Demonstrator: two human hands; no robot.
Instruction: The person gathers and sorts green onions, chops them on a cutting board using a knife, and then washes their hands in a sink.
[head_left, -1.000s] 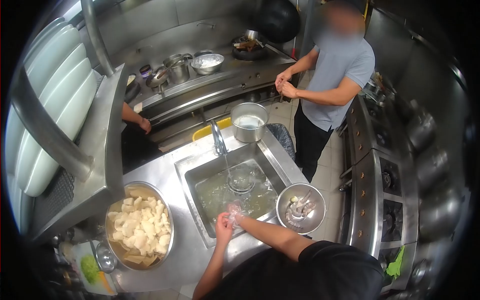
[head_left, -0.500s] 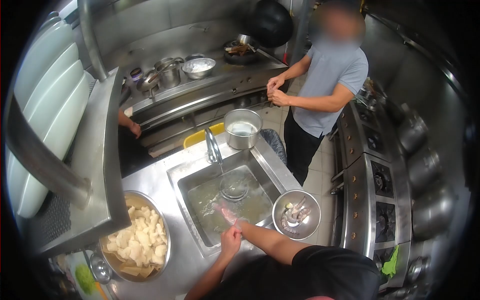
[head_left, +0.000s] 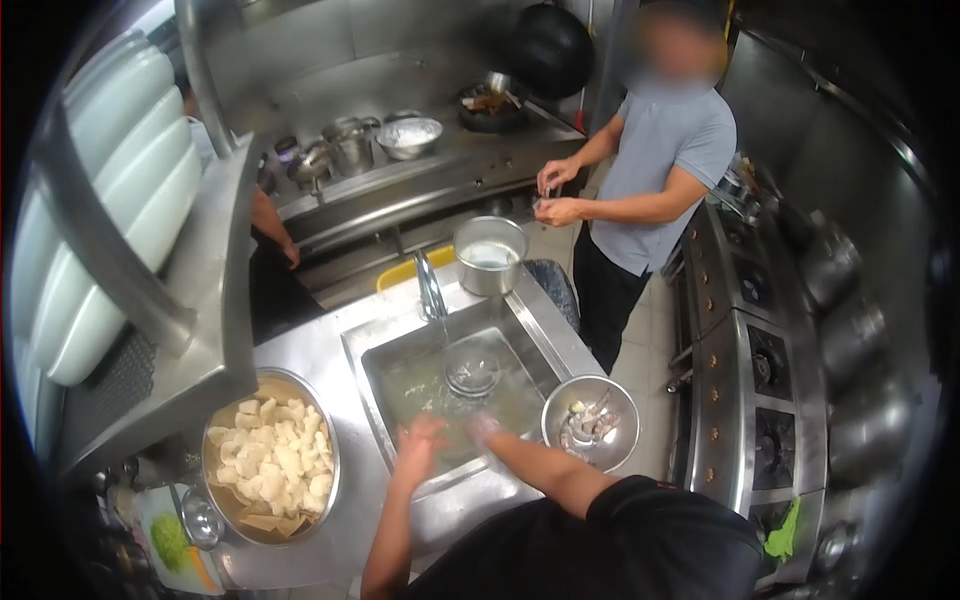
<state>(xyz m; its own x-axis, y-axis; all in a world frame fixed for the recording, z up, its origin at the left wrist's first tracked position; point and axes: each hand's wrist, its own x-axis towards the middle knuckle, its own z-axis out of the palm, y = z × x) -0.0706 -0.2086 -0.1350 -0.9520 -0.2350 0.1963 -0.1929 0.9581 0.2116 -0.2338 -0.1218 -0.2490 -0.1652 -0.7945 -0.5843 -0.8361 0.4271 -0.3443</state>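
My left hand (head_left: 420, 442) is over the near left edge of the sink (head_left: 400, 395), its fingers spread and a little blurred, with nothing seen in it. To its right, my right hand (head_left: 483, 430) reaches over the water near the sink's front; it is smeared by motion, and its fingers cannot be made out. Water runs from the faucet (head_left: 430, 287) beside a round strainer-like piece (head_left: 472, 368) in the sink. At the sink's right corner stands a metal bowl (head_left: 622, 425) with several shrimp (head_left: 590, 425).
A large bowl (head_left: 331, 455) of pale chunks stands left of the sink. Behind the sink is a metal pot (head_left: 490, 262). A person (head_left: 655, 180) stands beyond, hands close together; another person's arm (head_left: 272, 225) shows at left. A plate shelf (head_left: 215, 290) overhangs the left side.
My left hand has moved off my right wrist, leftward, and its fingers have opened. My right hand has shifted slightly right. The standing person's hands have moved slightly apart.
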